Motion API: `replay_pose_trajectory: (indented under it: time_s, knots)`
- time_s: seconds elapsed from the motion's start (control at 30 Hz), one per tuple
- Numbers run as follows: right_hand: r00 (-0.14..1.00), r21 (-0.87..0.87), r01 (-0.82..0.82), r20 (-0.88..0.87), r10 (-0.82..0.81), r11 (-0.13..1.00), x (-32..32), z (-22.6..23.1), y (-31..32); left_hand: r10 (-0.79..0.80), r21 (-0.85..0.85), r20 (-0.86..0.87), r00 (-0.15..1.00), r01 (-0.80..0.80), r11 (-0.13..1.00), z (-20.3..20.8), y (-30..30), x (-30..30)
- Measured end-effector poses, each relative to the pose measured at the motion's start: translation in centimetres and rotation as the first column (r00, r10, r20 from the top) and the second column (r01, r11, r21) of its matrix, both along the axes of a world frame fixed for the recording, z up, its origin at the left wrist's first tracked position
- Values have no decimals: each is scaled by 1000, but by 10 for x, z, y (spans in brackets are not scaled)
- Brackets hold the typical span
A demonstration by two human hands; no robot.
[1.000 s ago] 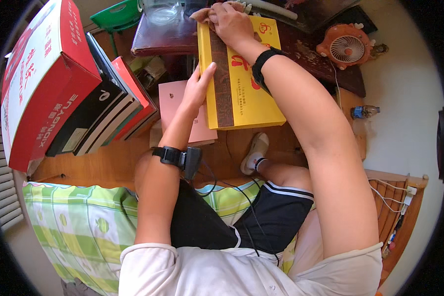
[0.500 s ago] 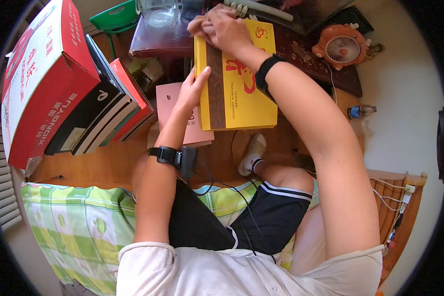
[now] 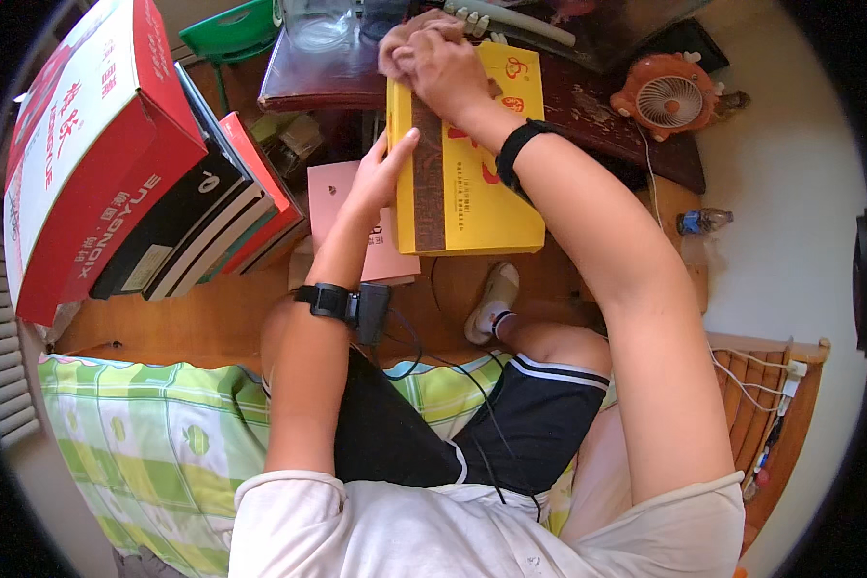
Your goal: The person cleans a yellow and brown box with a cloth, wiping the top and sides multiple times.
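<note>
Head view. A flat rectangular yellow cardboard box (image 3: 467,154) with a brown vertical band and red markings is lying on the dark wooden tabletop (image 3: 356,82), its near end overhanging the edge toward the person. The right hand (image 3: 438,63) is curling closed over the box's far end, fingers bent down on the top rim. The left hand (image 3: 380,173) is pressing flat and open against the box's left long side, fingertips reaching the brown band. Each wrist is wearing a black band. Just left of the box and partly under it, a pale pink flat package (image 3: 352,226) is resting. Further left, a large red-and-white carton (image 3: 82,144) is leaning tilted over a row of black, white and red flat boxes (image 3: 212,217) standing on edge. An orange round desk fan (image 3: 669,96) is sitting at the tabletop's right end, well apart from the yellow box. A green-and-yellow checked bed cover (image 3: 135,433) is spreading beneath the person at lower left.
</note>
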State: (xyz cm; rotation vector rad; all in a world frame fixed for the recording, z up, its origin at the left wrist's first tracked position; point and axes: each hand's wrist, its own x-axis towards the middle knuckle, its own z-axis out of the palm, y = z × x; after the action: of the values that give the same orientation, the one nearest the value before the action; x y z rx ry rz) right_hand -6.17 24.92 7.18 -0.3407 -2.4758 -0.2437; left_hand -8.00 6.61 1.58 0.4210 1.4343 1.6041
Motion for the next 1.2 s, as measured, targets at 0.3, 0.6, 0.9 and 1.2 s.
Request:
replay_pose_trajectory:
  time_s: [0.3,0.6,0.9,1.2]
  knots:
    - [977,219,-199,114,178,955,19,8,21,1,44,-8,1000,0,999,-1,3,3]
    - [990,251,76,98,-103,965,70,11,75,-2,18,-3,1000,2,1000,8,4,5]
    - [992,162,119,32,-126,980,51,2,69,-34,-29,27,999,34,999,22,2,4]
    - [986,-167,158,-32,-166,973,31,25,81,-28,-27,-1,1000,28,999,29,1,3]
